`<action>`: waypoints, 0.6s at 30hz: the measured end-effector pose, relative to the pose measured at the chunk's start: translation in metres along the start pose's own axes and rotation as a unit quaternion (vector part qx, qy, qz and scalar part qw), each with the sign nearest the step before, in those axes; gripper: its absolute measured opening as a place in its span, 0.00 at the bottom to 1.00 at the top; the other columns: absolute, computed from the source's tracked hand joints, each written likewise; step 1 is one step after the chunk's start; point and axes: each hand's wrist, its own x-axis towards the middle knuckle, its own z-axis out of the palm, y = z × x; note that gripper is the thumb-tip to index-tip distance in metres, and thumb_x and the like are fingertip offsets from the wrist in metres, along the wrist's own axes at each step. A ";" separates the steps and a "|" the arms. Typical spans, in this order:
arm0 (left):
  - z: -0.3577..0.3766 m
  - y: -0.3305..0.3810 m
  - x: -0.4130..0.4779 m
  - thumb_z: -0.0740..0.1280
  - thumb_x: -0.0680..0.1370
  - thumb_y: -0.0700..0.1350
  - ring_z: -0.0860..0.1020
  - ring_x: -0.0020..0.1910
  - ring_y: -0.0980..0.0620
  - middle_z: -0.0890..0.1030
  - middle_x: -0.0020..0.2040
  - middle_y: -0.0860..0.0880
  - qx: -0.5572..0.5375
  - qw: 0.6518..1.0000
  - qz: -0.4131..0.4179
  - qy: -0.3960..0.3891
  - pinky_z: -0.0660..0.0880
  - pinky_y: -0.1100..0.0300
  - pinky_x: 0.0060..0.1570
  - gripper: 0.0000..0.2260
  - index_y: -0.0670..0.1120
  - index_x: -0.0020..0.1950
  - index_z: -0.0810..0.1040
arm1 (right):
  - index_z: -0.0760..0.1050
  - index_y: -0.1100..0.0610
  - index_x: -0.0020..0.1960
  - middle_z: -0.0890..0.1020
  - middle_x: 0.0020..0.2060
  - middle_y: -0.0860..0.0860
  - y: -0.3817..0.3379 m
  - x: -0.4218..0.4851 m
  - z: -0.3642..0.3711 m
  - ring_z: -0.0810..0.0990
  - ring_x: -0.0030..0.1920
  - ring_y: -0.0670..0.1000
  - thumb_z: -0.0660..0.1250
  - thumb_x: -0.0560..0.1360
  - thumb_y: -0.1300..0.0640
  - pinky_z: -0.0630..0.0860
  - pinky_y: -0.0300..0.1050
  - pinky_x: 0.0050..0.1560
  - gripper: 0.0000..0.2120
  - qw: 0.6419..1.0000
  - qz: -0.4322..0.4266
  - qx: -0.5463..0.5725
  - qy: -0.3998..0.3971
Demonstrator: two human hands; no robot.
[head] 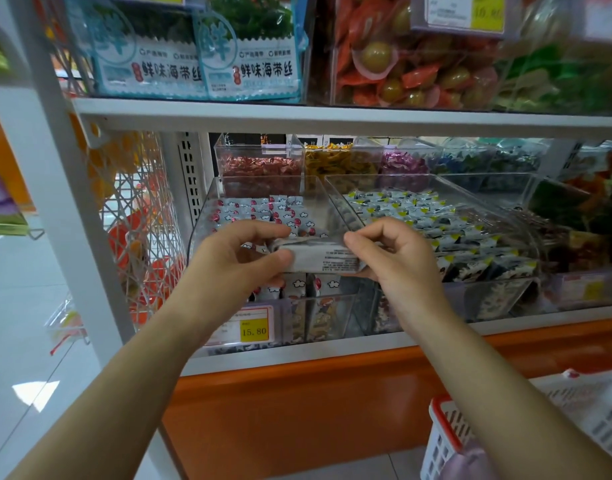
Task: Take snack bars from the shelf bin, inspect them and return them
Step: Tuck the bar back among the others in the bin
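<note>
Between the two grips, just in front of and above the open mouth of the clear shelf bin, we find the snack bars: a pale wrapped bundle, apparently a few bars stacked flat, held level with its printed back turned toward us. The left grip is closed on the bundle's left end, with the thumb on the near face and the forefinger across the top edge. The right grip pinches the right end between the thumb and bent fingers. Neither grip is open, and both hold the same bundle clear of the bin's contents. Behind and beneath the grips, the bin holds many more bars in white wrappers with red marks and small cloud shapes. Beside the right grip, further right, a neighbouring bin carries blue-and-yellow packets. Below the left grip, a yellow price tag sits on the bin's front, and well below the right grip stands a white basket with a red rim. We judge the first step, taking bars from the bin, to be done. The inspection appears to be in progress, since the bundle is presented label-side to the viewer and steadied at both ends. The return is left to do: the bars have yet to be lowered back among the others in the bin directly beyond the grips. Whether further bars are to be taken we cannot tell.
</note>
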 end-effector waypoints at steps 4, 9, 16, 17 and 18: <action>0.006 0.000 -0.001 0.70 0.73 0.46 0.79 0.40 0.48 0.80 0.42 0.48 0.101 0.994 0.031 0.006 0.74 0.68 0.32 0.03 0.53 0.46 0.78 | 0.76 0.55 0.36 0.78 0.32 0.47 0.001 -0.001 0.002 0.77 0.34 0.45 0.69 0.73 0.58 0.77 0.45 0.38 0.08 0.997 -0.037 -0.065 0.014; -0.001 0.001 0.001 0.70 0.72 0.51 0.75 0.30 0.60 0.79 0.35 0.51 0.143 0.989 0.034 0.011 0.70 0.71 0.30 0.09 0.46 0.37 0.80 | 0.77 0.54 0.37 0.78 0.31 0.46 0.003 -0.002 0.004 0.77 0.33 0.42 0.69 0.74 0.58 0.72 0.32 0.34 0.07 0.996 -0.048 -0.076 -0.029; -0.018 0.000 0.006 0.69 0.72 0.51 0.78 0.35 0.42 0.82 0.33 0.45 0.166 0.986 0.015 -0.030 0.77 0.62 0.35 0.10 0.48 0.34 0.83 | 0.79 0.52 0.37 0.81 0.32 0.46 0.005 -0.001 0.005 0.78 0.35 0.43 0.69 0.73 0.58 0.73 0.34 0.35 0.07 0.995 -0.039 -0.057 -0.070; -0.019 0.000 0.007 0.69 0.72 0.51 0.78 0.36 0.43 0.82 0.34 0.45 0.164 0.986 0.014 -0.029 0.77 0.63 0.35 0.10 0.48 0.34 0.83 | 0.79 0.52 0.36 0.81 0.32 0.45 0.005 -0.001 0.006 0.78 0.35 0.43 0.70 0.73 0.58 0.74 0.35 0.35 0.07 0.995 -0.038 -0.054 -0.068; -0.019 -0.001 0.007 0.69 0.72 0.51 0.79 0.36 0.45 0.83 0.35 0.47 0.162 0.986 0.009 -0.030 0.78 0.63 0.36 0.10 0.48 0.34 0.83 | 0.79 0.51 0.36 0.81 0.32 0.45 0.005 -0.001 0.006 0.78 0.35 0.43 0.70 0.73 0.58 0.74 0.36 0.35 0.07 0.996 -0.037 -0.055 -0.064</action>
